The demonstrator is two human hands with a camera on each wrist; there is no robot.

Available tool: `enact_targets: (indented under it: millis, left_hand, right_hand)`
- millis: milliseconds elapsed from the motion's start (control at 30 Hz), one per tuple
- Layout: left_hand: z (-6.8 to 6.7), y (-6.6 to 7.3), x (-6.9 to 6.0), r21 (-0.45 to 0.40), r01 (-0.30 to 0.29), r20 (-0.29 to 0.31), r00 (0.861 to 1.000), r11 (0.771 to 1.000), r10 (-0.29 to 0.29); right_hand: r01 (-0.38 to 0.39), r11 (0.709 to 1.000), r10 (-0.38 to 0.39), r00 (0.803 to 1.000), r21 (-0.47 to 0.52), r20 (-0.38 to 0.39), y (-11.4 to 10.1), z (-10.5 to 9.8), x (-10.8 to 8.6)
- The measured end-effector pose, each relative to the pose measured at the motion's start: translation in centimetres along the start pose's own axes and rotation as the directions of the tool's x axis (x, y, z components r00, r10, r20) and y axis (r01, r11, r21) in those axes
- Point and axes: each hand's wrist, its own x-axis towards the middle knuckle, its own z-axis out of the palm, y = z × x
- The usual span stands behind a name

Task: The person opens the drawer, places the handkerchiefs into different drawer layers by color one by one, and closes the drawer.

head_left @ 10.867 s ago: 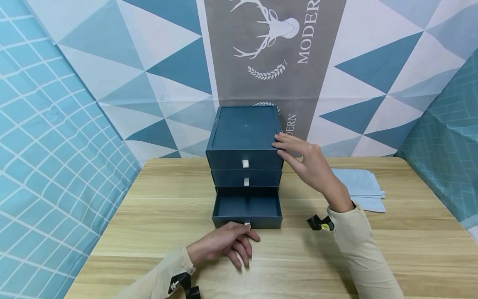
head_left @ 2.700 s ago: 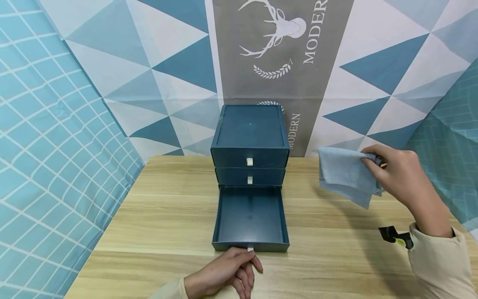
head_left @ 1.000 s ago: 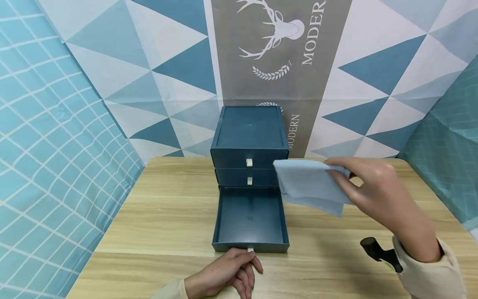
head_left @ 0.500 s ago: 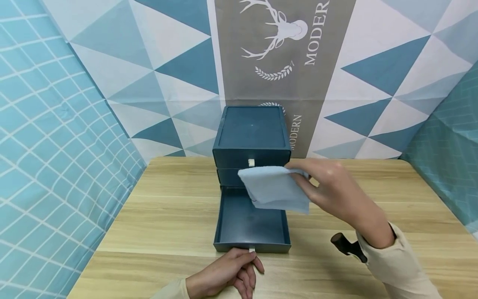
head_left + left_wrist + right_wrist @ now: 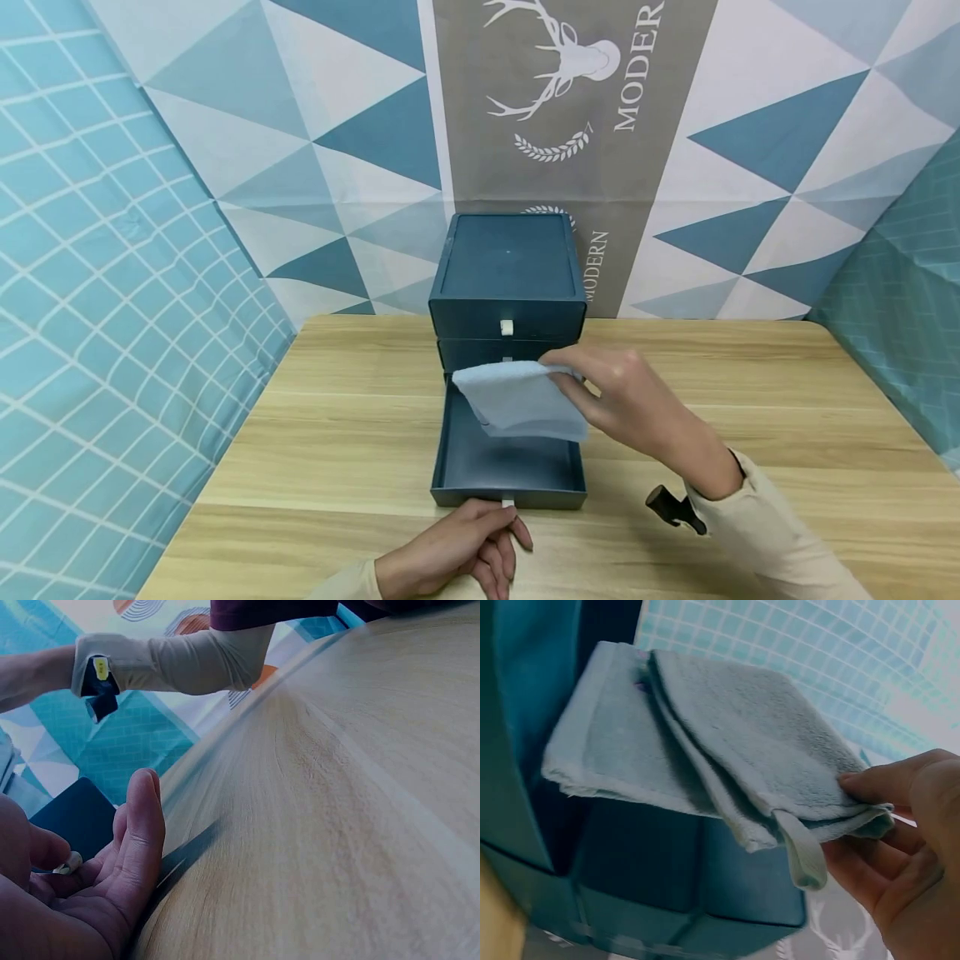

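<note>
A dark blue set of drawers (image 5: 510, 258) stands on the table, its bottom drawer (image 5: 487, 475) pulled out. At that drawer's front, my left hand (image 5: 468, 546) pinches the small white pull tab (image 5: 69, 864) between thumb and finger. My right hand (image 5: 630, 400) pinches a folded light blue towel (image 5: 525, 404) by its right edge, thumb on top. The towel hangs over the open drawer and hides part of its inside. In the right wrist view, a small hanging loop (image 5: 804, 851) dangles from the towel's corner.
Two more drawers, each with a white tab, sit closed above the open one; the top one bears a tab (image 5: 507, 327). Patterned cloth (image 5: 360, 158) backs the wooden table (image 5: 337, 433), with a blue grid cloth (image 5: 112, 250) at the left.
The bottom drawer was pulled further out earlier. My right hand took the towel from the table's right side and carried it left over the drawer, lowering it slightly. My left hand stays at the tab.
</note>
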Motion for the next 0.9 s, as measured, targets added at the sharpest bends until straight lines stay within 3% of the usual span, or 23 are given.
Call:
enact_targets:
  millis: [300,500,667,900]
  left_hand:
    - [-0.1,0.0,0.0,0.015,0.012,-0.002,1.0,1.0,-0.012]
    - [-0.1,0.1,0.0,0.02,0.027,0.0,1.0,0.999,-0.027]
    - [-0.1,0.2,0.0,0.021,0.036,0.003,0.999,0.999,-0.036]
    - [0.0,0.2,0.0,0.019,0.028,0.002,1.0,0.999,-0.028]
  right_hand:
    - [0.029,0.995,-0.028,1.0,0.095,-0.015,-0.2,2.4,-1.1]
    - [-0.029,0.979,0.026,0.999,0.201,0.019,-0.3,3.5,-2.0]
    - [-0.079,0.971,0.077,0.997,0.225,0.017,0.5,4.6,-2.6]
    - [-0.217,0.938,0.216,0.976,0.271,0.032,2.3,6.2,-3.5]
